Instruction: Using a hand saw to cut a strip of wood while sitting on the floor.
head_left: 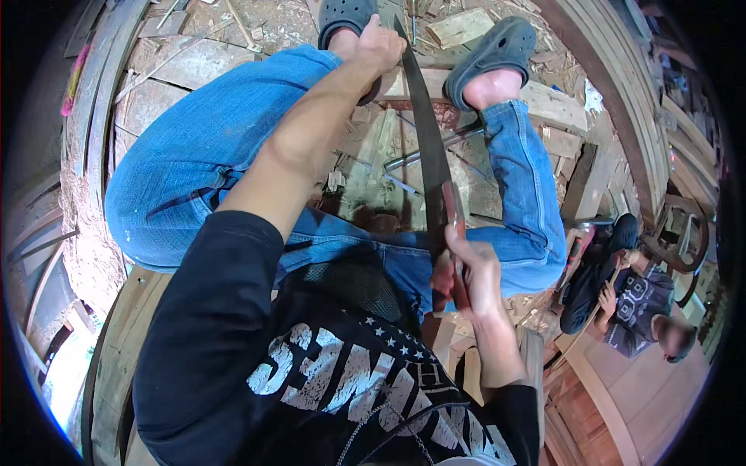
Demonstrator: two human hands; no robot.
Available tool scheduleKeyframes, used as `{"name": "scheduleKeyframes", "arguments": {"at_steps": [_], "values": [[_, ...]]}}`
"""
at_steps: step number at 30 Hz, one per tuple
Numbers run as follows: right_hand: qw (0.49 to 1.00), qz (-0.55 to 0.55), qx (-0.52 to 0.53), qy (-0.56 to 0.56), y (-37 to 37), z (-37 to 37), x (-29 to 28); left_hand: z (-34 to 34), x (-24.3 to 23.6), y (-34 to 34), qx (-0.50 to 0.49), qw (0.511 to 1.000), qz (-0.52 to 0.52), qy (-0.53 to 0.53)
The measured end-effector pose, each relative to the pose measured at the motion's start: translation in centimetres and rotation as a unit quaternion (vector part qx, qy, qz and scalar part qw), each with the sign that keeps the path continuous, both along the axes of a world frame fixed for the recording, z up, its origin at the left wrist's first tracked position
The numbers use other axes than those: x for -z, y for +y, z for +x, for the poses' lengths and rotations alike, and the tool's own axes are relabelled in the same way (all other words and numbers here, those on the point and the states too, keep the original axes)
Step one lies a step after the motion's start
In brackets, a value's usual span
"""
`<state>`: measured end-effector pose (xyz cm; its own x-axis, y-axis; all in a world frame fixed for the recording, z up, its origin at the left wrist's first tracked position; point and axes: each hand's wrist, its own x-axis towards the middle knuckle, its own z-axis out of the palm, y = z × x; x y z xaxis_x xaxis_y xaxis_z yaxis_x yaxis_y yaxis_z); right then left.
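I sit with bent legs, wearing dark clogs (489, 50). My right hand (470, 272) is closed around the reddish wooden handle (454, 202) of a handsaw, whose long, dark tapered blade (423, 116) runs forward between my legs. My left hand (379, 46) is closed at the blade's far end, beside my left foot; what its fingers grip is hidden. Beneath the blade lie a metal bar (404, 161), short boards and wood scraps (377, 136).
Another person (637, 311) sits at the right, both hands on a long thin wooden piece. Stacked planks (614, 85) curve along the right, with more boards (101, 101) at the left. Scrap wood (458, 27) litters the floor around my feet.
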<state>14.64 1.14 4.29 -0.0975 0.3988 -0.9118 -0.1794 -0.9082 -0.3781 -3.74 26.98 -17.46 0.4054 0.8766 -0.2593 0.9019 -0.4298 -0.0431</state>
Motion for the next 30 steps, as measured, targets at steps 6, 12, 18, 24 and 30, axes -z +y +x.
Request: {"name": "scheduleKeyframes", "arguments": {"at_steps": [6, 12, 18, 24, 30], "values": [[0.997, 0.059, -0.024, -0.04, 1.3, -0.7, 2.4, 0.9, 0.5, 0.0, 0.025, 0.997, 0.067, 0.002], [0.998, 0.062, -0.004, -0.008, 1.6, 0.1, 1.7, 0.9, 0.2, 0.2, 0.016, 0.999, 0.045, 0.025], [0.998, 0.064, -0.01, -0.026, 0.7, -0.5, 1.4, 0.7, 0.2, 0.0, 0.008, 0.999, 0.042, 0.019], [0.998, 0.046, 0.036, 0.006, 0.9, 0.1, 0.9, 0.6, -0.4, -0.1, 0.009, 0.999, 0.02, 0.024], [0.998, 0.058, 0.0, -0.026, 1.0, -1.2, 1.2, 0.1, 0.6, 0.1, 0.015, 0.995, 0.096, -0.003]]}}
